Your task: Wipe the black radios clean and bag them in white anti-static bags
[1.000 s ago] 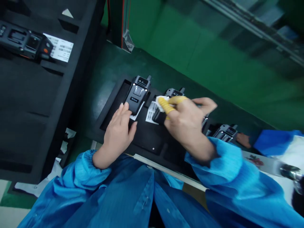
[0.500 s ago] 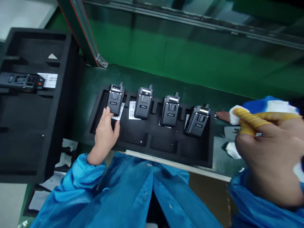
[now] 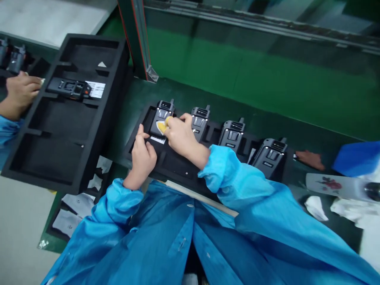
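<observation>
Several black two-way radios lie in a row, antennas up, in a black foam tray [image 3: 181, 168]. My right hand [image 3: 182, 136], with yellow covers on its fingertips, pinches a small white cloth [image 3: 158, 123] against the front of the leftmost radio [image 3: 162, 113]. Its label area is hidden under the cloth and fingers. My left hand [image 3: 143, 155] rests at that radio's lower left, fingers stretched and thumb apart. To the right lie a second radio [image 3: 200, 114], a third radio [image 3: 232, 135] and another radio [image 3: 269, 155], partly behind my right sleeve.
A larger black foam tray [image 3: 77, 156] on the left holds one radio [image 3: 69, 88]. Beyond it is another person's hand [image 3: 22, 93]. On the right lie a brown scrap [image 3: 310, 158], a blue object [image 3: 356, 158], a flower-patterned item [image 3: 329, 184] and crumpled white cloth [image 3: 316, 208].
My right hand has come from the far right to the leftmost radio with the white cloth. My left hand stays beside that radio. The view has shifted left, bringing another person's hand into sight.
</observation>
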`<action>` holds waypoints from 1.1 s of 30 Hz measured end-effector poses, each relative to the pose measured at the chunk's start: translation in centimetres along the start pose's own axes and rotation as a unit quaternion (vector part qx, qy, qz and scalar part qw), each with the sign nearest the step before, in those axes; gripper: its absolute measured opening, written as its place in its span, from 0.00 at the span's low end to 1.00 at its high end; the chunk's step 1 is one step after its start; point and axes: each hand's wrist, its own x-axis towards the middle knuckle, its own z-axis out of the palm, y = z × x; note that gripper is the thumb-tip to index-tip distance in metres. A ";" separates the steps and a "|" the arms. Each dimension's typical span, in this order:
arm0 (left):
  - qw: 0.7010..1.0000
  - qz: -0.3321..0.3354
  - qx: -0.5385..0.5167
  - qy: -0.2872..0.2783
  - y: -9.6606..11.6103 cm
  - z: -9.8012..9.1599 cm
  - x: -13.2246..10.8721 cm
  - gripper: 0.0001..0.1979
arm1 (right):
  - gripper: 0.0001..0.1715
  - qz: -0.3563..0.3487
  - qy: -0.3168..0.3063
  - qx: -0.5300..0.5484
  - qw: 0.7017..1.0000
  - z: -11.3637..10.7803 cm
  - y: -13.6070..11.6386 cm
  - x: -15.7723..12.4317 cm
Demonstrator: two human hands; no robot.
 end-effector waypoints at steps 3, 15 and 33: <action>0.999 0.019 -0.016 0.026 -0.1 -0.3 -0.2 0.13 | 0.19 -0.058 -0.038 0.016 0.997 0.3 -0.1 -1.7; 0.998 0.023 -0.001 -0.063 -0.4 0.7 0.5 0.18 | 0.22 0.072 0.046 -0.027 0.996 0.8 1.6 -0.3; 1.000 -0.004 -0.027 0.009 -0.3 -0.1 0.2 0.15 | 0.23 -0.048 -0.008 -0.011 0.999 1.3 -1.6 -0.9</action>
